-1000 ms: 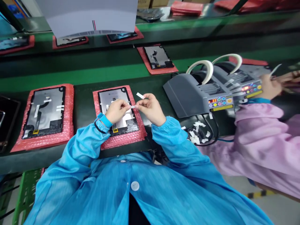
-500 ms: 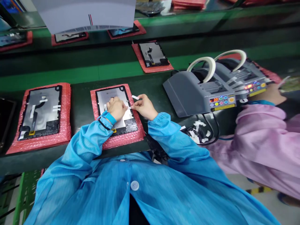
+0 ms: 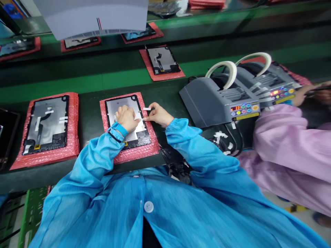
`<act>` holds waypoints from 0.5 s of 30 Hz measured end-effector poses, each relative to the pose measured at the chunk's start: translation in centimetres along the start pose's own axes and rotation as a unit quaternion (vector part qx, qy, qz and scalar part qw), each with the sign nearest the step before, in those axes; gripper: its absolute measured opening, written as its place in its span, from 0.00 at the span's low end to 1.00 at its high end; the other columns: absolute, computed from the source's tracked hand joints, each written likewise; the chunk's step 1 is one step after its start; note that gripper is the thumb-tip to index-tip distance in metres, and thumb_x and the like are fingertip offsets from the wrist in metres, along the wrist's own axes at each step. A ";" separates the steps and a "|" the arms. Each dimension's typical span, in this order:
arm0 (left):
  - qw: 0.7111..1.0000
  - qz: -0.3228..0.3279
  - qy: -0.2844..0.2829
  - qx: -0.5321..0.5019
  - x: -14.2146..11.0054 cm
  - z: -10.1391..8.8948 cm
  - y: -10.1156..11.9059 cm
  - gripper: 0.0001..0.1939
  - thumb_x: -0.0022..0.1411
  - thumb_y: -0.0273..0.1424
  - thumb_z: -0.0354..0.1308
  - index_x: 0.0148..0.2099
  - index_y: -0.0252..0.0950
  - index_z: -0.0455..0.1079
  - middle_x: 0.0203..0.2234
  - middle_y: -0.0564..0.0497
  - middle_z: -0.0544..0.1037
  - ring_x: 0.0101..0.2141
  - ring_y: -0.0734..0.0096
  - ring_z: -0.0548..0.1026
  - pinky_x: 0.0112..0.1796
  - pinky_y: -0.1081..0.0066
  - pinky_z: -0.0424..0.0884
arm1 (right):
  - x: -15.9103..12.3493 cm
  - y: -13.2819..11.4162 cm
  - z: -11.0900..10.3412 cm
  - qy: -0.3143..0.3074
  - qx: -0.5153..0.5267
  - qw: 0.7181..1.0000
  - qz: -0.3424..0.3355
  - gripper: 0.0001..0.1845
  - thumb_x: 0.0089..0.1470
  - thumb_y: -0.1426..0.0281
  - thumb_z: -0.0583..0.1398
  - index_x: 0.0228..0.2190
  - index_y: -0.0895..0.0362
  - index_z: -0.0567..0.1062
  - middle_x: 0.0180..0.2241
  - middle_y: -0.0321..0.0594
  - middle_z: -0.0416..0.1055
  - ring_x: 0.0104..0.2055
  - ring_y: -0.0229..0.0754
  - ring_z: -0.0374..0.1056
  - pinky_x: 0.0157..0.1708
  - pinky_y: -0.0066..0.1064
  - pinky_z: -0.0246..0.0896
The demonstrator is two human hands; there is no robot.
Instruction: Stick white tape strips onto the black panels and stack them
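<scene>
My left hand (image 3: 126, 119) lies palm down on a tablet display panel (image 3: 121, 102), its fingers stretched over the grey back and its thumb towards the panel's right edge. By that edge, my right hand (image 3: 159, 115) pinches a short white strip of tape (image 3: 142, 120) between thumb and finger. A second white tape strip (image 3: 147, 109) sticks out from the upper fingers of the same hand. The panel rests on a red bubble-wrap sheet (image 3: 137, 153). My left hand covers the panel's middle, so the flex cable there is mostly hidden.
Left, another panel (image 3: 53, 106) with tape strips lies on stacked red bubble wrap (image 3: 73, 137). Two grey tape dispensers (image 3: 204, 100) (image 3: 269, 82) stand right, near a co-worker's pink sleeve (image 3: 281, 134). Behind, a panel (image 3: 162, 60) sits on the green belt (image 3: 121, 76). Tape scraps (image 3: 221, 135) lie near cables.
My left fingers have flattened and spread a little on the panel. The upper tape strip has turned nearly level. The panel on the belt has shifted left; the co-worker's hands have moved.
</scene>
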State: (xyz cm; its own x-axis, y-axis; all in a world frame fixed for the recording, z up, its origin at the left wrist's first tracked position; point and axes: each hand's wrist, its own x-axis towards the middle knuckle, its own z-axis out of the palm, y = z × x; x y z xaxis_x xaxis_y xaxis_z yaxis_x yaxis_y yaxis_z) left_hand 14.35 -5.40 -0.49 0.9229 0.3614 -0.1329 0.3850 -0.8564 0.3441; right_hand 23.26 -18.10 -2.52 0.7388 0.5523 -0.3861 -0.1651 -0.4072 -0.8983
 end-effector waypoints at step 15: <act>0.983 0.109 0.022 -0.148 1.6 -1.1 -1.9 0.06 0.58 0.30 0.54 0.30 0.35 0.69 0.31 0.50 0.70 0.39 0.67 0.66 0.45 0.64 0.61 | -2.4 -2.3 -1.1 -0.116 0.004 0.992 -0.044 0.07 0.46 0.73 0.63 0.30 0.57 0.69 0.17 0.28 0.60 0.18 0.30 0.55 0.13 0.20 0.44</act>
State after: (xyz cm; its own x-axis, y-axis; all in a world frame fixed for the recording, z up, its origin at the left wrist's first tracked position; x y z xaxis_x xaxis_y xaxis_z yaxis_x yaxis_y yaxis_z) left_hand 15.11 -2.75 -0.36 0.9793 0.2023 0.0113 0.1526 -0.7733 0.6154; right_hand 22.62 -19.27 0.74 0.5802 0.7391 -0.3423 -0.1121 -0.3438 -0.9323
